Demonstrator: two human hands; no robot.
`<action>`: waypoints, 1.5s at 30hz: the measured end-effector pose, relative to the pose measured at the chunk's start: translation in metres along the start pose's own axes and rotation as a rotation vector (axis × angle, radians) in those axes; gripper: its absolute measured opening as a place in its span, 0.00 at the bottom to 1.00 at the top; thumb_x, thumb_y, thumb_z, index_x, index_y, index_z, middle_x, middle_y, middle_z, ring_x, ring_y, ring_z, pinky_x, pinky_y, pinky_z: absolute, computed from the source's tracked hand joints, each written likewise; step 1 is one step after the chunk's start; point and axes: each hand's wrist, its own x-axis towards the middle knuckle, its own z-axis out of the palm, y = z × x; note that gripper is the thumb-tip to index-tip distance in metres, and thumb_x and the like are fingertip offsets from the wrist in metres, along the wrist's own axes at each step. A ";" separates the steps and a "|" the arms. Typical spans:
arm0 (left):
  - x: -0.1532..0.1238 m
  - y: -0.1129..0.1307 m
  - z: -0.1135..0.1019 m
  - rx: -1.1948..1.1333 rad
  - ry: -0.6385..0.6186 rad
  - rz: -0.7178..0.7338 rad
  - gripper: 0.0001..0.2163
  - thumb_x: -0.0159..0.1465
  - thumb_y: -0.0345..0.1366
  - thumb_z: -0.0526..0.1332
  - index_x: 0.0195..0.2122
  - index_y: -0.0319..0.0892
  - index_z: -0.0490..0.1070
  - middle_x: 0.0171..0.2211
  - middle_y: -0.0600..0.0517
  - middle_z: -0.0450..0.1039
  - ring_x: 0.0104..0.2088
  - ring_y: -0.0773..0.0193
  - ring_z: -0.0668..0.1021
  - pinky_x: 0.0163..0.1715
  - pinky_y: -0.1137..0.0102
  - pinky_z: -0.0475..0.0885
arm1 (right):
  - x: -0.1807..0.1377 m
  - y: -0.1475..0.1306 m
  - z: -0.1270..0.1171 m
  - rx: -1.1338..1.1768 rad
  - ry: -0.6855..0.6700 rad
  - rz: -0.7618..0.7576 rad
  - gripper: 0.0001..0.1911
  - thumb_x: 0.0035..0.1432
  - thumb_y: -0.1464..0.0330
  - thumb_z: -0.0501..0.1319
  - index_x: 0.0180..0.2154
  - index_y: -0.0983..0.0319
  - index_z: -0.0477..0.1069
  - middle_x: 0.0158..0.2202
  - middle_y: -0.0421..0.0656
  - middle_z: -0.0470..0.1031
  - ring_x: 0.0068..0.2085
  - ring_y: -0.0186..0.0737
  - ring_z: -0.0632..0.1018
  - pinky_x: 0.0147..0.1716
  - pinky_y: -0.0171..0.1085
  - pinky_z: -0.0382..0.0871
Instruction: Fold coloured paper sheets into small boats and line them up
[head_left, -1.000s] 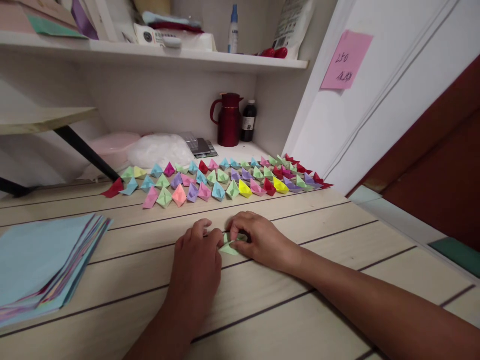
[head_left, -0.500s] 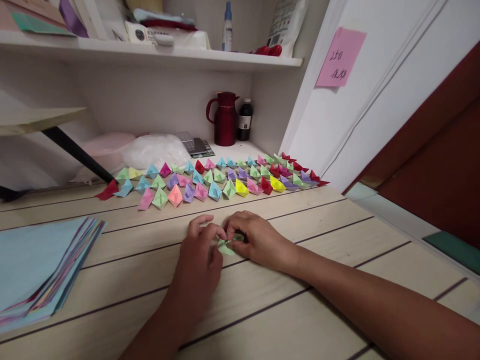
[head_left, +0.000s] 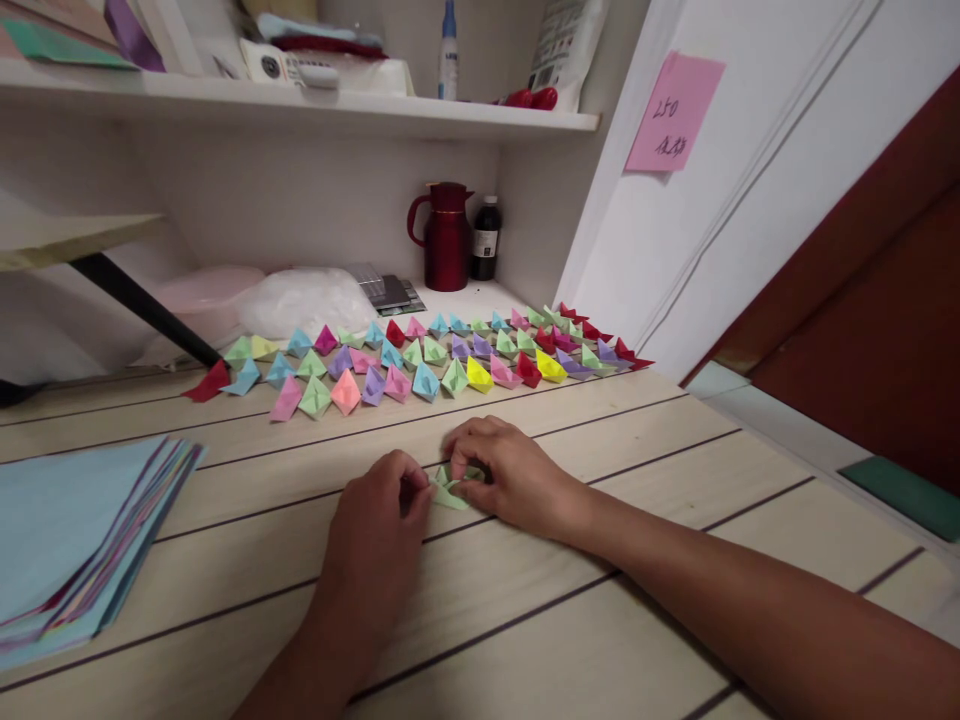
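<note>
A small folded piece of light green paper [head_left: 448,490] lies on the pale wooden floor [head_left: 570,640] between my two hands. My left hand [head_left: 375,540] pinches its left end with curled fingers. My right hand [head_left: 506,475] covers its right end, fingers bent down and pinching it. Most of the paper is hidden under my fingers. Beyond my hands lie several rows of small folded paper boats [head_left: 420,360] in many colours.
A stack of coloured paper sheets [head_left: 67,540], light blue on top, lies at the left. At the back stand a red jug [head_left: 445,236], a dark bottle [head_left: 486,239] and a white plastic bag [head_left: 304,300] under a shelf [head_left: 300,110]. A pink note [head_left: 673,112] sticks on the white door.
My left fingers have drawn back from a spread reach into a tighter pinch on the green paper's left end. My right hand stays on the paper. The camera has shifted slightly.
</note>
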 end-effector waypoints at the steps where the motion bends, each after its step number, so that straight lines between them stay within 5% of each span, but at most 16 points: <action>1: 0.000 0.001 0.000 0.013 -0.006 -0.002 0.03 0.57 0.33 0.57 0.27 0.45 0.65 0.24 0.58 0.71 0.25 0.66 0.71 0.26 0.71 0.60 | 0.000 0.000 0.000 0.009 0.009 -0.008 0.06 0.50 0.75 0.65 0.30 0.60 0.71 0.39 0.42 0.73 0.45 0.42 0.72 0.46 0.41 0.64; 17: -0.001 0.002 0.004 0.038 -0.013 0.074 0.04 0.57 0.31 0.56 0.25 0.44 0.64 0.24 0.56 0.71 0.25 0.67 0.71 0.28 0.71 0.61 | -0.002 0.000 0.003 0.139 -0.024 -0.043 0.14 0.50 0.80 0.62 0.36 0.58 0.74 0.48 0.44 0.67 0.50 0.41 0.72 0.52 0.43 0.64; 26: -0.003 0.006 0.009 -0.079 0.009 0.072 0.10 0.55 0.29 0.59 0.38 0.45 0.66 0.35 0.53 0.73 0.29 0.65 0.75 0.30 0.70 0.66 | -0.002 0.000 0.003 0.157 0.010 -0.064 0.11 0.49 0.81 0.62 0.30 0.60 0.73 0.45 0.44 0.71 0.47 0.39 0.74 0.46 0.38 0.68; 32: -0.002 0.005 0.006 -0.085 -0.021 0.178 0.02 0.56 0.31 0.57 0.28 0.45 0.67 0.30 0.55 0.73 0.28 0.66 0.74 0.30 0.72 0.65 | -0.001 0.000 0.003 0.141 0.023 -0.057 0.09 0.50 0.80 0.62 0.28 0.61 0.72 0.42 0.44 0.73 0.46 0.39 0.75 0.45 0.37 0.68; 45: -0.008 0.010 -0.002 -0.050 -0.044 0.005 0.03 0.58 0.34 0.55 0.28 0.45 0.66 0.24 0.57 0.72 0.25 0.66 0.72 0.26 0.71 0.61 | 0.000 -0.001 0.000 0.098 -0.015 -0.026 0.07 0.50 0.77 0.65 0.30 0.60 0.73 0.42 0.43 0.74 0.47 0.41 0.74 0.47 0.40 0.65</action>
